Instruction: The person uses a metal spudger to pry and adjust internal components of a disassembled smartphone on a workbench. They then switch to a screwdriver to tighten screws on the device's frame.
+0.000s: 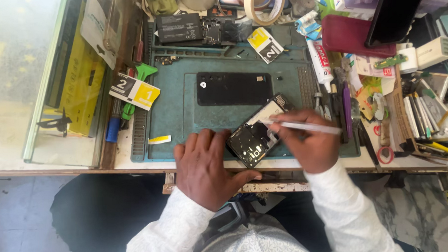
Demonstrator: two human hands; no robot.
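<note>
An opened phone body (257, 133) with its dark inner board exposed lies tilted near the front edge of the teal work mat (173, 118). My left hand (205, 164) rests flat beside it on the left, fingers touching its edge. My right hand (307, 140) grips a slim silver tool (304, 126) like a pen, its tip on the phone's upper part. A black back cover (234, 88) lies flat on the mat just beyond the phone.
Yellow and white tabs (134, 91) sit at the mat's left and one (266, 44) at the top. A phone battery (179, 27), tape rolls (264, 3), a glue tube (321, 61) and several hand tools (425, 117) crowd the back and right. A glass counter (20, 74) lies left.
</note>
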